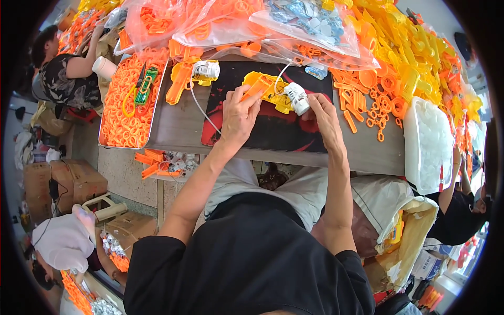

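Note:
Over a black and red mat [252, 131], my left hand [239, 115] is closed on the orange handle piece [258, 87] of a toy gun. Behind the handle lies a yellow half shell [282, 103], joined to it or touching it; I cannot tell which. My right hand [326, 116] pinches a white plastic mechanism [297, 98] at the shell's right end. A thin clear tube [283, 69] loops up from the shell. To the left lies another orange toy gun handle [181, 81] with a white and yellow mechanism [206, 71] and a tube trailing toward my left wrist.
A tray of orange rings [123, 118] stands left, with green-handled snips [146, 89] on top. Bags of orange parts [210, 23] and yellow parts [420, 50] pile up behind. Loose orange pieces [367, 105] and a white bin [428, 144] are at right. Other people sit on both sides.

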Demonstrator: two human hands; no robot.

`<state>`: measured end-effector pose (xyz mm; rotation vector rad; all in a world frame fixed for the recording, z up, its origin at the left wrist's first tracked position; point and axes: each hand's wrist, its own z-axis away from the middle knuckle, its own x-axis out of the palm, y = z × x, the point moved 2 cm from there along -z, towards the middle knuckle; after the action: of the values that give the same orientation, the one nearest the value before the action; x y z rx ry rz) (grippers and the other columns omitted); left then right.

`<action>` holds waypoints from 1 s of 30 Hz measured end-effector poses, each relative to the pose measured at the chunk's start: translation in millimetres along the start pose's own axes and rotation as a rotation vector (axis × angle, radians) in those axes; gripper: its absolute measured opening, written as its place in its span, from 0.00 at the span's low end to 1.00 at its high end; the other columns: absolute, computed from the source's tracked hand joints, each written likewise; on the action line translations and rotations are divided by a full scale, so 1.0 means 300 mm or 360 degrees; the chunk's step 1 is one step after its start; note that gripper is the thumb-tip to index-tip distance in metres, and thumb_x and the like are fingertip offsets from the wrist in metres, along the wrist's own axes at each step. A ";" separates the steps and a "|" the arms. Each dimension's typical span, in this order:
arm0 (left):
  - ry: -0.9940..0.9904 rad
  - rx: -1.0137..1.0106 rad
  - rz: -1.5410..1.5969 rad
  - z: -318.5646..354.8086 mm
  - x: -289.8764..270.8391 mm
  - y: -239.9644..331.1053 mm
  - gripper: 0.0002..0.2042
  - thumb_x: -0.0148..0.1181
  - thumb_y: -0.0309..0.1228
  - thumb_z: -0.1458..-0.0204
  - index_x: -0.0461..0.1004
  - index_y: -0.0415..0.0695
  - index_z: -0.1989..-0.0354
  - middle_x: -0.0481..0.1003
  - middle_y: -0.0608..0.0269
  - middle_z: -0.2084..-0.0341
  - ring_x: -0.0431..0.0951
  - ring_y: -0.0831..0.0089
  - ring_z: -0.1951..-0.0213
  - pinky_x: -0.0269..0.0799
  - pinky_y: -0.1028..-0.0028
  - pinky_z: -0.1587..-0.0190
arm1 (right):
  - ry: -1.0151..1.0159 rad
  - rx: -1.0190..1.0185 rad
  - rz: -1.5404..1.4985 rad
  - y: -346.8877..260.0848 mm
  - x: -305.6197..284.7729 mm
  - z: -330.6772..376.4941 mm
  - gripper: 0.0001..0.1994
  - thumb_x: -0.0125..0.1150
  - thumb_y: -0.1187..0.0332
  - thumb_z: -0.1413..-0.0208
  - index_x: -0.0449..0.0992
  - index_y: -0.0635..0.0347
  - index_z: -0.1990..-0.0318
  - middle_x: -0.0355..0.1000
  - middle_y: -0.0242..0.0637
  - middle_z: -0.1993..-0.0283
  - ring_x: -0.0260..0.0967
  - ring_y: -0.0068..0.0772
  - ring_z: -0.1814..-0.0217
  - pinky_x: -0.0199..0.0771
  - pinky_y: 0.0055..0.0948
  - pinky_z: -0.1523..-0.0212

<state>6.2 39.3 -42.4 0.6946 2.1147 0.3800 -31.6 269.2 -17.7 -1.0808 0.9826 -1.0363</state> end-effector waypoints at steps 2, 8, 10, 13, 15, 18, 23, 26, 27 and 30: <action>0.0003 0.0000 -0.0001 0.002 -0.004 -0.007 0.12 0.65 0.29 0.44 0.84 0.46 0.52 0.74 0.59 0.52 0.72 0.59 0.56 0.69 0.63 0.54 | 0.0100 -0.0138 0.0064 -0.024 0.034 0.013 0.14 0.60 0.62 0.35 0.75 0.65 0.52 0.75 0.30 0.63 0.68 0.15 0.67 0.69 0.19 0.62; 0.0016 0.0014 -0.0043 -0.010 0.000 0.006 0.12 0.65 0.30 0.45 0.84 0.46 0.52 0.73 0.59 0.52 0.72 0.59 0.55 0.69 0.62 0.54 | 0.0039 -0.0167 -0.0139 -0.002 0.029 0.007 0.23 0.69 0.63 0.41 0.72 0.69 0.44 0.75 0.33 0.60 0.71 0.17 0.65 0.73 0.21 0.62; 0.0017 0.0026 -0.0062 0.001 -0.010 0.013 0.12 0.66 0.30 0.45 0.84 0.47 0.52 0.73 0.60 0.51 0.72 0.59 0.54 0.69 0.62 0.54 | -0.0072 -0.0088 -0.0202 -0.008 0.035 0.008 0.24 0.69 0.62 0.40 0.72 0.70 0.44 0.75 0.33 0.61 0.71 0.18 0.65 0.73 0.20 0.62; -0.0002 0.0024 -0.0132 -0.011 -0.018 0.014 0.14 0.67 0.30 0.46 0.82 0.46 0.50 0.73 0.59 0.51 0.71 0.60 0.52 0.67 0.62 0.48 | -0.0050 -0.0074 -0.0193 -0.001 0.034 -0.005 0.23 0.67 0.61 0.38 0.72 0.69 0.44 0.75 0.32 0.62 0.71 0.17 0.65 0.72 0.19 0.62; 0.0193 0.0122 -0.0242 -0.029 -0.042 0.053 0.13 0.71 0.32 0.52 0.82 0.49 0.57 0.72 0.66 0.51 0.70 0.60 0.50 0.65 0.60 0.50 | -0.0018 -0.0054 -0.0185 0.016 0.027 -0.009 0.22 0.67 0.62 0.38 0.72 0.69 0.44 0.75 0.32 0.62 0.71 0.17 0.65 0.72 0.19 0.63; 0.0146 0.0245 -0.0214 -0.088 -0.036 0.114 0.12 0.72 0.32 0.55 0.81 0.50 0.61 0.72 0.67 0.52 0.70 0.61 0.50 0.63 0.60 0.48 | -0.0060 -0.0077 -0.0240 0.025 0.028 -0.016 0.23 0.68 0.62 0.39 0.72 0.69 0.44 0.75 0.32 0.61 0.71 0.17 0.65 0.72 0.19 0.63; 0.0032 0.0384 -0.0313 -0.140 0.018 0.116 0.08 0.72 0.28 0.56 0.78 0.47 0.70 0.74 0.73 0.60 0.72 0.68 0.55 0.67 0.66 0.55 | 0.0059 -0.0126 -0.0123 0.021 0.051 -0.009 0.23 0.69 0.61 0.41 0.73 0.68 0.45 0.77 0.33 0.61 0.72 0.18 0.65 0.72 0.20 0.63; 0.0050 0.0492 -0.0068 -0.149 0.010 0.102 0.07 0.71 0.27 0.56 0.77 0.46 0.72 0.74 0.71 0.62 0.73 0.67 0.57 0.68 0.66 0.55 | 0.0137 -0.0176 0.0020 0.011 0.066 -0.006 0.23 0.71 0.60 0.43 0.74 0.67 0.46 0.77 0.33 0.64 0.72 0.18 0.66 0.72 0.21 0.63; 0.0039 0.0426 0.0052 -0.158 0.003 0.103 0.06 0.69 0.26 0.53 0.77 0.44 0.70 0.75 0.68 0.66 0.73 0.66 0.60 0.69 0.66 0.54 | 0.0187 -0.0204 0.0118 0.027 0.065 -0.014 0.26 0.72 0.59 0.45 0.75 0.70 0.46 0.79 0.37 0.64 0.74 0.22 0.66 0.75 0.25 0.64; -0.0138 0.0153 0.0287 -0.182 0.019 0.054 0.05 0.67 0.26 0.50 0.77 0.43 0.67 0.76 0.65 0.69 0.74 0.64 0.62 0.70 0.64 0.54 | 0.0277 -0.0266 0.0208 0.044 0.069 -0.015 0.26 0.73 0.58 0.46 0.76 0.70 0.46 0.79 0.41 0.62 0.76 0.27 0.63 0.76 0.29 0.61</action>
<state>-35.0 54.6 -5.8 0.9448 2.0052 0.3414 -29.1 250.3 -33.8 -1.0590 1.2821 -0.9657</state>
